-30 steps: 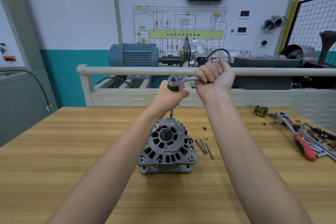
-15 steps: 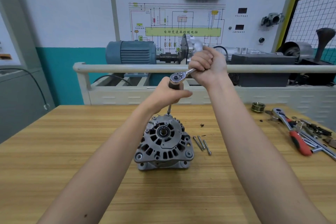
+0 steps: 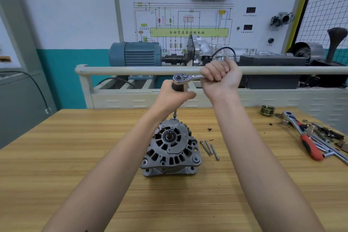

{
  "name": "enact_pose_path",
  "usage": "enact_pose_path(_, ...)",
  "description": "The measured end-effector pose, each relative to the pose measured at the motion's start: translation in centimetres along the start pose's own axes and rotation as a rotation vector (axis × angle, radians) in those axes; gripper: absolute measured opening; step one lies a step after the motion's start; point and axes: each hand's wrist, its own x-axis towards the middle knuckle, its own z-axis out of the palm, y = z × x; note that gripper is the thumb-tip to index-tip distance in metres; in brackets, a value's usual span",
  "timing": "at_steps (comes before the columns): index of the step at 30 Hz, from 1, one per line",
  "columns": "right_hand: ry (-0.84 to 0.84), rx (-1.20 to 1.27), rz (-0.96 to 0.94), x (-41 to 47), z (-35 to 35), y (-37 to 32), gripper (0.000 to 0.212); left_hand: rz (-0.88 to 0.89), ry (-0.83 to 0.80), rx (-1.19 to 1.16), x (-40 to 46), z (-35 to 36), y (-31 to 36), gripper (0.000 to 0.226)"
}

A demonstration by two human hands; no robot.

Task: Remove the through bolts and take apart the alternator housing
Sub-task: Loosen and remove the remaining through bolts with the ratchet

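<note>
Head-worn view, forward and down over wooden table (image 3: 56, 165).

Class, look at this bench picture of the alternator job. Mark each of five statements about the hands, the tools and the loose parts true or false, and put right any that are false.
1. The right hand grips the ratchet by its handle. True.
2. The left hand rests flat on the bench. False: it holds the dark socket part just under the ratchet head.
3. Three loose bolts lie on the bench right of the alternator. True.
4. The alternator lies split in two halves. False: the housing is in one piece, standing shaft up.
5. A red-handled tool lies at the far left of the bench. False: it lies at the right.
</note>
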Motion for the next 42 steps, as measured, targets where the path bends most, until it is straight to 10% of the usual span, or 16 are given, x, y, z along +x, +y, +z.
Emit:
enact_pose_path(6, -0.014, -0.068, 0.242, 2.4, 0.9, -0.9, 0.054, 0.022, -0.278, -0.019, 0.3, -0.8, 0.2, 0.043)
enact_pose_path(15, 0.046, 0.023, -0.298, -2.5, -1.2, 1.9, 0.057, -0.038, 0.238, -0.071, 0.7, 1.9, -0.2, 0.032)
enact_pose_path(24, -0.004, -0.075, 0.203, 1.7, 0.8, -0.9, 0.057, 0.039, -0.337, -0.039, 0.5, -1.3, -0.2, 0.043)
enact_pose_path(35, 0.114, -0.036, -0.308, -2.8, -0.9, 1.7, 0.059, 0.001, 0.263, -0.133, 0.0, 2.0, -0.5, 0.045)
enact_pose_path(42, 0.051, -0.092, 0.079, 0.5, 0.8, -0.1, 0.064, 0.031, -0.351, -0.004, 0.3, -1.9, -0.2, 0.033)
